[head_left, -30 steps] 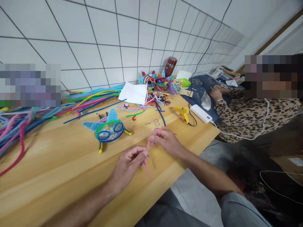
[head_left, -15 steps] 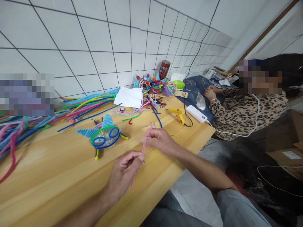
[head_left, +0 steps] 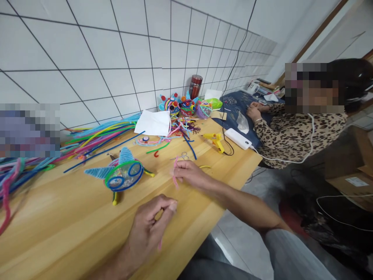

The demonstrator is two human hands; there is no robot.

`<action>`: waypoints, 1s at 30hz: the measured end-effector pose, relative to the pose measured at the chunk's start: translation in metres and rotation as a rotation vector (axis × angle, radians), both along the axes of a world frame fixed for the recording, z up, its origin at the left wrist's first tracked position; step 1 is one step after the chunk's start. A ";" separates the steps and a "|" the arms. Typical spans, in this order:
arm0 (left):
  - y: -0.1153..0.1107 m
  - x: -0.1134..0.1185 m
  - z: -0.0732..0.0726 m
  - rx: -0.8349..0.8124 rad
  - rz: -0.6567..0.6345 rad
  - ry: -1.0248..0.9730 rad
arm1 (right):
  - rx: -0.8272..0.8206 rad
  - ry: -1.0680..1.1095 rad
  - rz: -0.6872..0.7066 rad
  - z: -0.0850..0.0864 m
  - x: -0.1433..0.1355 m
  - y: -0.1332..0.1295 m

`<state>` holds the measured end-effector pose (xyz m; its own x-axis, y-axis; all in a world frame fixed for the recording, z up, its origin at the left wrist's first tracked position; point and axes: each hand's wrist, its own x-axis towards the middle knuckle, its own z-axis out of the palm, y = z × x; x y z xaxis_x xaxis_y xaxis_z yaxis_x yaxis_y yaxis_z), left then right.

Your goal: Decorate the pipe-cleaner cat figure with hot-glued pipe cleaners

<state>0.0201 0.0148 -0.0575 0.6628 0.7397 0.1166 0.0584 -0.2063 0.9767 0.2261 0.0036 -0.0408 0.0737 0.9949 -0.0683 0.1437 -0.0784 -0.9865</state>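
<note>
My right hand pinches a short pink pipe cleaner, which sticks out above and below the fingers. My left hand is closed nearer to me, thumb against forefinger; a pink pipe-cleaner end shows below it. Between the hands a gap is visible, and whether the two pink parts join cannot be made out. Left of my hands stands a fish-like craft figure with a clear round body, blue rings, pale blue pointed ears and yellow-tipped legs. Small scissors lie just beyond my right hand.
A yellow glue gun and a white power bank lie to the right. Loose pipe cleaners, white paper, finished figures and a red flask line the wall. Another person sits at the right.
My hands have moved apart: the left has come down toward me, the right slightly left with its pink piece. The view has shifted a little.
</note>
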 end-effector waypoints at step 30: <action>0.027 0.016 -0.011 -0.519 0.031 -0.270 | 0.087 -0.085 0.101 -0.018 -0.012 -0.036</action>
